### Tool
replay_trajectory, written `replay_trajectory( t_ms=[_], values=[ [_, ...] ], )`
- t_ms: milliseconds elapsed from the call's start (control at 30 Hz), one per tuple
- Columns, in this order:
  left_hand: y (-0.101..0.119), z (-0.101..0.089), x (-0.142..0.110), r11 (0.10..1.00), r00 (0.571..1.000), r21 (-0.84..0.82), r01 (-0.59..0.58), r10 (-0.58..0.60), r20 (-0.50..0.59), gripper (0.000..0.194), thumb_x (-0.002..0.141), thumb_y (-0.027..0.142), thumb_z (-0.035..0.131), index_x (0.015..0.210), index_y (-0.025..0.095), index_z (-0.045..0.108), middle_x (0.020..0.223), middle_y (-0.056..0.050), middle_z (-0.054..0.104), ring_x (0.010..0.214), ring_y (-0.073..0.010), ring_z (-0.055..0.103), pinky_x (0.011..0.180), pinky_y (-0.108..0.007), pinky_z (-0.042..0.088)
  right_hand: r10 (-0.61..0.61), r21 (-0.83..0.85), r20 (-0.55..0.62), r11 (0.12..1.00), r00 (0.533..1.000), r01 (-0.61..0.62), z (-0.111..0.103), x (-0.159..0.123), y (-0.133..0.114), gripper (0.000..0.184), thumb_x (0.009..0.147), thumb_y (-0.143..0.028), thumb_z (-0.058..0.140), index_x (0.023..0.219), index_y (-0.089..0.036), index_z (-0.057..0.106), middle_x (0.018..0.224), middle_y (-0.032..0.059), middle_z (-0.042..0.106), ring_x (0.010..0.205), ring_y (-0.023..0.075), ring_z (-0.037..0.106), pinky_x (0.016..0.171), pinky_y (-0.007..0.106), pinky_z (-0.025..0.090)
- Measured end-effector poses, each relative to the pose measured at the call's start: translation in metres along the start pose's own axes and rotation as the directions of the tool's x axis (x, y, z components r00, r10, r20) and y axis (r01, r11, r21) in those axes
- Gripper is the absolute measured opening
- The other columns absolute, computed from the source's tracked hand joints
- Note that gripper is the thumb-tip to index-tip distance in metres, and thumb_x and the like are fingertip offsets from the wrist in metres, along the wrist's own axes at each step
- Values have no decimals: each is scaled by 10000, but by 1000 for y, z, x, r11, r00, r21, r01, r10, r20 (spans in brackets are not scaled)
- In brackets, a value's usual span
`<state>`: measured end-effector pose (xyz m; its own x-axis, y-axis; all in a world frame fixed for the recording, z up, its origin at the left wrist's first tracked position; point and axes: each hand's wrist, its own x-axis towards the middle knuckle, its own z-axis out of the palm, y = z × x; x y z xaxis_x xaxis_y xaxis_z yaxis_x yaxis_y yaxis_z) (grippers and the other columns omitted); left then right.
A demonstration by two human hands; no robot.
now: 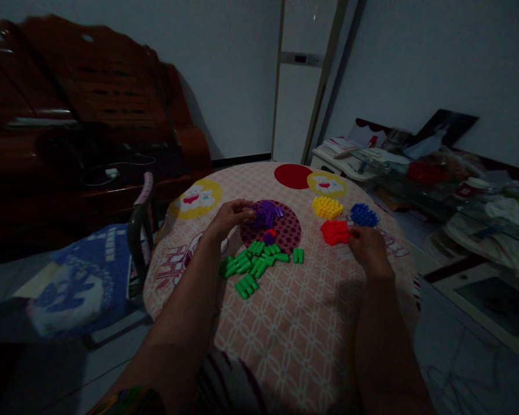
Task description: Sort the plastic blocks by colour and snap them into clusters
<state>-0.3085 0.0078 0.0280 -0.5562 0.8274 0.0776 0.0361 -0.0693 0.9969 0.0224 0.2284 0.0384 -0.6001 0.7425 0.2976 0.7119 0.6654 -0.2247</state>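
Note:
My left hand (232, 218) reaches to the left side of a pile of purple toy blocks (266, 214), its fingers closed against the pile. What they grip, if anything, is hidden. At the right edge of a red block cluster (334, 231), my right hand (367, 246) has its thumb and fingers pinched together; I cannot make out anything between them. A yellow block cluster (327, 207) and a blue block cluster (364, 215) sit just behind. Loose green blocks (259, 259) lie in front of the purple pile. One small red and purple piece (269, 236) rests between them.
A patterned cloth covers the round table (303, 323). Left of it stands a chair (140, 242) with a blue printed bag (90, 276). Behind is a wooden sofa (112, 86). On the right, a cluttered glass-topped cabinet (432, 184) runs along the wall.

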Motion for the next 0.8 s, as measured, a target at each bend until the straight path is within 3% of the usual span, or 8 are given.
replay_trajectory(
  t_ms=[200,300,400,533,700,800],
  values=[
    [3,2,-2,999,1000,36,0,-1,16,450,638,361,832,998,136,682,815,-33,722,726,-139,655,732,-294,543,16,38,-47,999,999,-15,9,3,7,289,794,-191,544,955,-168,782,910,132,773,794,228,679,709,304,437],
    [5,3,-1,984,998,176,-33,23,59,369,616,346,814,897,135,702,714,-12,690,652,-134,615,651,-264,500,41,51,-97,998,994,-36,11,5,11,311,789,-215,544,990,-157,774,908,144,769,791,246,679,712,325,447],
    [9,12,-1,925,982,370,-91,22,187,311,625,350,784,858,150,733,696,-11,697,644,-151,608,625,-260,468,55,76,-227,996,972,-38,9,6,9,304,793,-244,518,940,-156,770,864,142,761,763,257,668,702,343,452],
    [14,35,-4,752,948,628,-201,-12,318,248,709,380,739,849,176,761,728,-21,721,693,-176,629,647,-260,441,43,126,-368,992,929,4,5,6,-6,304,820,-261,465,862,-168,751,821,130,750,737,250,649,708,346,455],
    [10,63,-7,423,976,884,-199,-1,220,274,785,411,697,882,158,739,834,-111,729,818,-251,659,697,-306,436,-35,176,-342,979,939,101,7,4,-25,319,853,-250,440,910,-159,741,884,132,755,769,239,662,741,337,459],
    [7,76,-11,294,986,943,-156,-8,166,379,790,431,681,1028,138,711,967,-173,731,913,-313,671,731,-347,455,-74,194,-309,971,948,139,10,4,-32,316,869,-240,432,914,-160,734,893,126,754,786,236,667,767,339,468]
  ],
)
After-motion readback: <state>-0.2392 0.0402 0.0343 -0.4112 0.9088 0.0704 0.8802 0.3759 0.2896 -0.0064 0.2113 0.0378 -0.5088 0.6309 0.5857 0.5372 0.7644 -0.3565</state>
